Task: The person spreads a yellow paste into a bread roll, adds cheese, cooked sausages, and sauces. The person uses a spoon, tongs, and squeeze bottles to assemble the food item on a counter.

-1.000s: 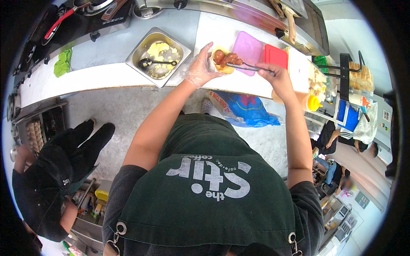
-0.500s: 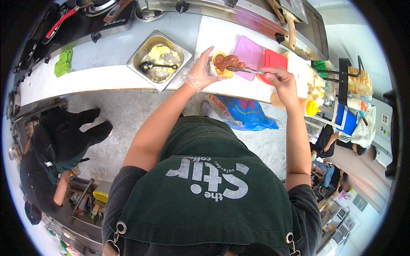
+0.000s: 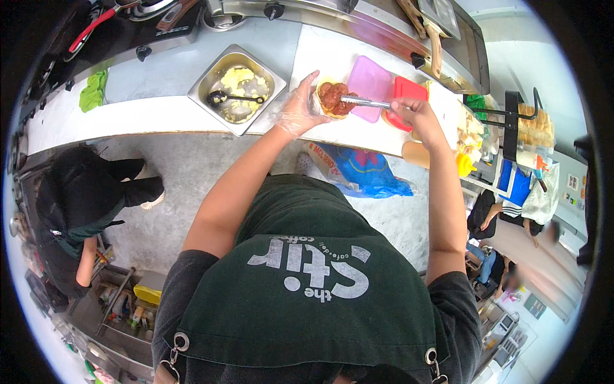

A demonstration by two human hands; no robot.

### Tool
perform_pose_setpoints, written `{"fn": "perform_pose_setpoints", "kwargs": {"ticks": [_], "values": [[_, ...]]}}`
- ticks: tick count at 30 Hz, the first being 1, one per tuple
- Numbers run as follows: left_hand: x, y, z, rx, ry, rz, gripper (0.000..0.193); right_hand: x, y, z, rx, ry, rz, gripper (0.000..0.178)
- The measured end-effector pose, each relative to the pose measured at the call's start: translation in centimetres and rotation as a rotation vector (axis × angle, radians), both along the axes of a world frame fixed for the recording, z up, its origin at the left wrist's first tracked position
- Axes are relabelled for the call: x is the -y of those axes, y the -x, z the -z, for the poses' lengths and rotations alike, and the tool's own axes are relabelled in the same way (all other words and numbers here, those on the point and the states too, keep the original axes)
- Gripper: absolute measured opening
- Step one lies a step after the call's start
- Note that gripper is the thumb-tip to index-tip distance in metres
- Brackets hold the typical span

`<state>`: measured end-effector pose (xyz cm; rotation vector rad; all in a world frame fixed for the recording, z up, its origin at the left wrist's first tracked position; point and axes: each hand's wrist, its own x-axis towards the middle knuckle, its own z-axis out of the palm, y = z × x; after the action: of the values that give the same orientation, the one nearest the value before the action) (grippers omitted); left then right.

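Note:
My left hand [image 3: 300, 111], in a clear plastic glove, is closed around a pale wrapped bun [image 3: 326, 114] above the counter, with the thumb raised. Brown, saucy meat [image 3: 335, 97] fills its top. Metal tongs [image 3: 368, 102] are gripped in my right hand [image 3: 417, 120], which is bare, and their tips rest on the meat. Left of my gloved hand sits a square steel pan [image 3: 272, 86] holding scrambled egg [image 3: 238, 79] and a black spoon [image 3: 240, 98].
A purple lid [image 3: 369, 80] and a red lid [image 3: 409, 91] lie on the white counter. A green cloth [image 3: 94, 91] is at far left. Sauce bottles [image 3: 465, 164] stand at the right edge. A blue bag [image 3: 371, 171] is below the counter. Behind at left, a co-worker [image 3: 83, 198] bends over.
The meat that stuck out toward the right is now gathered on the bun. My right hand has turned the tongs, whose tips press on it. The co-worker has shifted slightly.

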<state>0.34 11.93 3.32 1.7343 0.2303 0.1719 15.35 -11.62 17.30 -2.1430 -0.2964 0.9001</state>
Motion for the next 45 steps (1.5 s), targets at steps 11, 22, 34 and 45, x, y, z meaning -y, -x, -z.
{"fn": "perform_pose_setpoints", "kwargs": {"ticks": [11,22,34,45], "values": [[-0.2,0.3,-0.8,-0.061,-0.003,-0.011,0.116,2.3,4.4,7.0,-0.400,-0.510,0.350,0.029],[-0.2,0.0,-0.3,-0.044,0.047,-0.010,0.117,2.4,5.5,10.5,-0.480,-0.669,0.432,0.013],[-0.3,-0.2,-0.4,-0.049,0.069,0.024,0.118,0.8,2.5,6.7,0.030,-0.171,0.127,0.024],[-0.5,-0.6,-2.1,-0.072,-0.026,0.072,0.127,0.6,1.8,5.7,0.396,-0.317,-0.042,0.018]]}}
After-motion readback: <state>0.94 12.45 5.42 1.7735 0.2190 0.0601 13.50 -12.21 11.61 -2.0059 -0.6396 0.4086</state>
